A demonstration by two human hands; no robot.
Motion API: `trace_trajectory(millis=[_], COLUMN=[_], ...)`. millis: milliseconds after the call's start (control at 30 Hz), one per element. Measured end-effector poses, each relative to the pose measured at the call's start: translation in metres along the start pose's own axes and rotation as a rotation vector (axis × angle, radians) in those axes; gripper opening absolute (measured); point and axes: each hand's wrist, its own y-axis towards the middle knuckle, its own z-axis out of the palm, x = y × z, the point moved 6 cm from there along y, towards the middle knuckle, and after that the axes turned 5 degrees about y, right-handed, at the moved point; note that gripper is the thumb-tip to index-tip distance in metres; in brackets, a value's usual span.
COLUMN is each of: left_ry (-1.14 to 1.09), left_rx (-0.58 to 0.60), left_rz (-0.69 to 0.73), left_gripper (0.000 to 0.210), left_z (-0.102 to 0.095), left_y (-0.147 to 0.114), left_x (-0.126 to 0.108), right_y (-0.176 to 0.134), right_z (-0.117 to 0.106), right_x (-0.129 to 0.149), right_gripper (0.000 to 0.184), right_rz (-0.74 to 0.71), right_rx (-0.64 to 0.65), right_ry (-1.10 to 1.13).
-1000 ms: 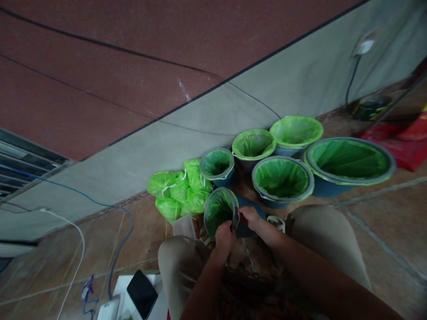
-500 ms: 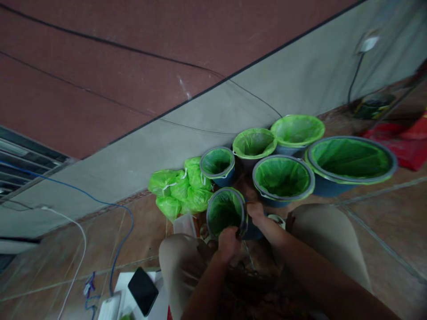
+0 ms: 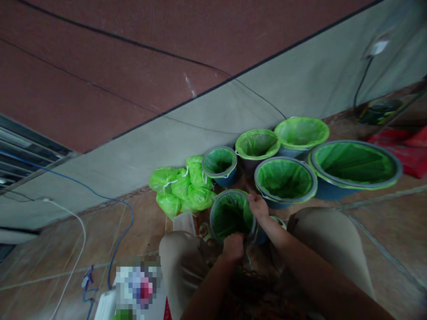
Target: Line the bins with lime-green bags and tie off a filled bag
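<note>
A trash bin [image 3: 212, 222] with a grey rim and a green liner stands between my knees, its mouth tilted toward me. My left hand [image 3: 234, 246] is closed on the near side of its rim; its fingertips are partly hidden. On the right side of the same rim, my right hand [image 3: 258, 207] grips with bent fingers over the edge. Just beyond it stand a small lined bin [image 3: 227, 181] and a wider lined bin [image 3: 271, 205]. Whether each hand pinches the liner or only the rim I cannot make out.
More lined bins, a pale green-edged one [image 3: 256, 158], another [image 3: 296, 146] and a large one [image 3: 336, 191], stand near the wall. Tied green bags [image 3: 182, 189] are piled left. A clear container [image 3: 185, 223] sits by my left knee. A blue cable [image 3: 130, 222] crosses the tiles.
The bin's mouth tips a little more toward me. My right hand has shifted slightly up along the rim, its fingers more over the edge. The view has moved slightly.
</note>
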Motion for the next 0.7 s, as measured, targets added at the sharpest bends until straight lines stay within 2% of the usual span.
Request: trace_trajectory(millis=[100, 167, 233, 333, 400, 467, 567, 633, 700], left_ry=[-0.007, -0.045, -0.136, -0.311, -0.378, -0.426, -0.524, -0.578, -0.603], left_rx=[0.004, -0.003, -0.074, -0.369, -0.584, -0.701, -0.751, -0.714, -0.635], left_rz=[0.007, 0.007, 0.018, -0.111, -0.311, -0.494, -0.627, -0.611, -0.559], left_gripper=[0.036, 0.034, 0.038, 0.053, 0.056, 0.057, 0.064, 0.061, 0.044], left_z=[0.004, 0.007, 0.004, -0.019, -0.040, -0.060, -0.082, -0.089, -0.088], left_y=[0.000, -0.001, -0.002, -0.008, -0.018, -0.029, -0.038, -0.035, -0.026], left_x=[-0.004, -0.002, 0.004, 0.034, 0.069, 0.103, 0.142, 0.153, 0.154], right_y=[-0.010, -0.016, -0.019, -0.019, -0.017, -0.014, -0.011, -0.010, -0.010], right_z=[0.000, 0.000, -0.002, -0.006, -0.009, -0.013, -0.019, -0.021, -0.019], right_x=[0.008, 0.006, 0.004, 0.001, 0.002, 0.004, 0.012, 0.017, 0.016], right_gripper=[0.052, 0.046, 0.035, 0.032, 0.034, 0.034, 0.035, 0.034, 0.034], right_rz=[-0.057, -0.051, -0.047, -0.105, -0.160, -0.220, -0.328, -0.402, -0.442], right_rx=[0.105, 0.152, 0.161, 0.140, 0.121, 0.106, 0.076, 0.067, 0.074], right_ry=[-0.293, -0.484, -0.553, -0.549, -0.529, -0.500, -0.400, -0.295, -0.202])
